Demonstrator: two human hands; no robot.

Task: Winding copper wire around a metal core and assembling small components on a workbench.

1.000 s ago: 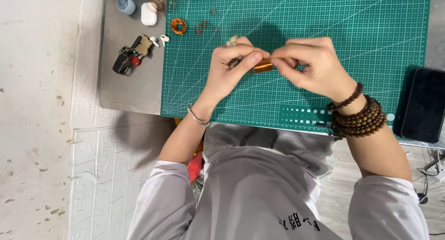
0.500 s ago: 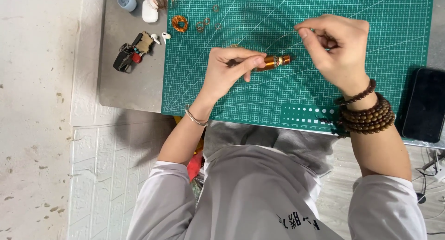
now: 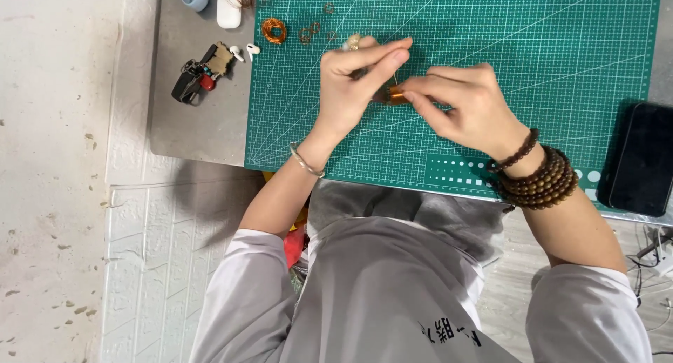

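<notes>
Right hand (image 3: 471,107) back at copper spool (image 3: 397,94)

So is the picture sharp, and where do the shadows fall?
Head view: mostly sharp and evenly lit; the green cutting mat shows crisp grid lines without glare. Soft shadows fall on the mat beside the left hand and right hand; the small copper-coloured piece between them is too small to show detail.

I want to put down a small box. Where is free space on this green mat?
The green cutting mat is bare right of the right hand, up to the black phone. The bottom-left mat corner, below the left hand, is free too. The top-left is crowded with copper wire coils.
</notes>
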